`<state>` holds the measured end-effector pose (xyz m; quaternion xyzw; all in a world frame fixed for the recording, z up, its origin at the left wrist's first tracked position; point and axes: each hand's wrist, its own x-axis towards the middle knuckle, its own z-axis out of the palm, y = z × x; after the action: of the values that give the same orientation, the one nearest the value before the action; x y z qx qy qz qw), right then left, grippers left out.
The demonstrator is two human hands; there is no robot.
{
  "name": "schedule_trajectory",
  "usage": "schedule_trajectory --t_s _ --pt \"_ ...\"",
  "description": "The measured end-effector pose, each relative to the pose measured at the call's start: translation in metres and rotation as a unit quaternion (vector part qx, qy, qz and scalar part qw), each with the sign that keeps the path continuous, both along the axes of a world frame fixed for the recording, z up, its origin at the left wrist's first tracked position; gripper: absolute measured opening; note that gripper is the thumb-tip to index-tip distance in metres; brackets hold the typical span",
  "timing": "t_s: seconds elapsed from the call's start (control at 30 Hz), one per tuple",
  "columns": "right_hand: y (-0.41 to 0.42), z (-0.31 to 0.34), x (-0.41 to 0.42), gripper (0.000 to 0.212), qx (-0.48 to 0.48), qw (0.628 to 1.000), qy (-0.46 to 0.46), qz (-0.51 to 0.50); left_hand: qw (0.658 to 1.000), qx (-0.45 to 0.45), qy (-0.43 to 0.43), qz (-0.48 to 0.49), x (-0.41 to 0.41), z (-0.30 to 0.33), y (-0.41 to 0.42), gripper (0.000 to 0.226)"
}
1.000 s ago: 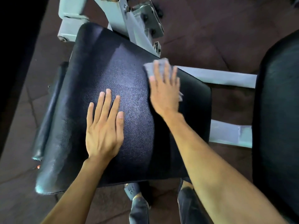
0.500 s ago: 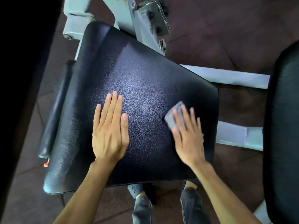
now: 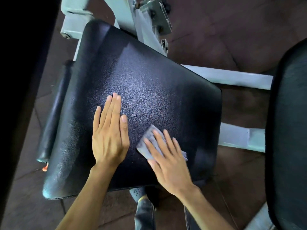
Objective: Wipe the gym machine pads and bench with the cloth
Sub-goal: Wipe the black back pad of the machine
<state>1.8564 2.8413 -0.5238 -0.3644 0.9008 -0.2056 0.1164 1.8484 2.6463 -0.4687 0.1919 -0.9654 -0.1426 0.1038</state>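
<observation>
While the grey cloth (image 3: pixel 150 143) lies flat on the near right part of the black seat pad (image 3: pixel 149 90), the right hand (image 3: pixel 167 161) presses down on it with open palm and spread fingers, so that most of the cloth is hidden beneath the hand. Only its far corner and a frayed bit at the right edge of the hand show. The fingers lie flat over the fabric rather than curled round it; the cloth is pinned, not pinched. The hand is slightly blurred.

Just to the left of it, the left hand (image 3: pixel 110 135) rests flat on the same pad, fingers straight and close together, thumb alongside, holding nothing. The two hands are near each other but do not touch, and the cloth's left edge lies just beside the left thumb.

The pad is a broad cushion of pebbled black vinyl with a pale sheen across its middle. A narrower black roll pad (image 3: pixel 54 117) runs along its left side, lower down. Pale grey metal frame (image 3: pixel 232 77) tubes come out from under the pad to the right, and a bracket with bolts (image 3: pixel 154 15) stands at the far edge. At the right border a second black pad (image 3: pixel 290 130) rises, well apart from the hands. Below the pad's near edge, dark trouser legs and a shoe (image 3: pixel 141 195) show above the brown tiled floor (image 3: pixel 232 30).
</observation>
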Motion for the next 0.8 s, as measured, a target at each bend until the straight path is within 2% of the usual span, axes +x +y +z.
schedule_trajectory --t_s 0.07,0.13,0.27,0.33,0.43,0.5,0.57,0.6,0.63,0.7,0.8 --pt "0.034 -0.014 -0.013 0.053 0.006 1.0 -0.011 -0.006 1.0 -0.006 0.001 -0.001 0.0 0.0 0.001 0.052" --pt "0.035 -0.019 -0.05 0.054 0.022 0.998 -0.025 -0.059 1.0 -0.015 -0.003 -0.004 0.0 -0.001 0.001 0.052" --pt "-0.036 -0.007 -0.136 0.054 0.007 0.959 -0.041 -0.281 0.999 -0.032 -0.016 -0.008 0.0 -0.002 0.001 0.053" --pt "-0.078 0.003 -0.152 0.055 -0.015 0.939 -0.076 -0.335 0.999 -0.031 -0.017 -0.009 0.0 -0.003 0.0 0.054" --pt "-0.115 0.03 -0.117 0.056 -0.069 0.955 -0.103 -0.271 1.0 -0.002 -0.013 -0.004 0.001 -0.001 0.0 0.055" --pt "-0.121 0.045 -0.079 0.054 -0.142 0.955 -0.177 -0.191 1.0 0.03 -0.004 0.0 0.0 0.002 0.0 0.057" --pt "-0.108 0.056 -0.061 0.05 -0.245 0.91 -0.271 -0.195 0.997 0.076 0.004 0.004 0.001 0.007 0.0 0.058" --pt "-0.097 0.057 -0.063 0.049 -0.287 0.883 -0.292 -0.229 0.996 0.089 0.004 0.009 0.002 0.01 0.003 0.057" --pt "-0.084 0.053 -0.069 0.048 -0.302 0.871 -0.283 -0.264 0.997 0.082 0.002 0.016 0.004 0.012 0.008 0.057" --pt "-0.052 0.035 -0.09 0.048 -0.255 0.898 -0.205 -0.295 1.0 0.018 -0.02 0.012 0.004 0.011 0.026 0.056" --pt "-0.009 0.0 -0.112 0.056 -0.078 0.964 -0.103 -0.233 0.993 -0.068 -0.088 -0.024 -0.017 -0.004 0.05 0.056"
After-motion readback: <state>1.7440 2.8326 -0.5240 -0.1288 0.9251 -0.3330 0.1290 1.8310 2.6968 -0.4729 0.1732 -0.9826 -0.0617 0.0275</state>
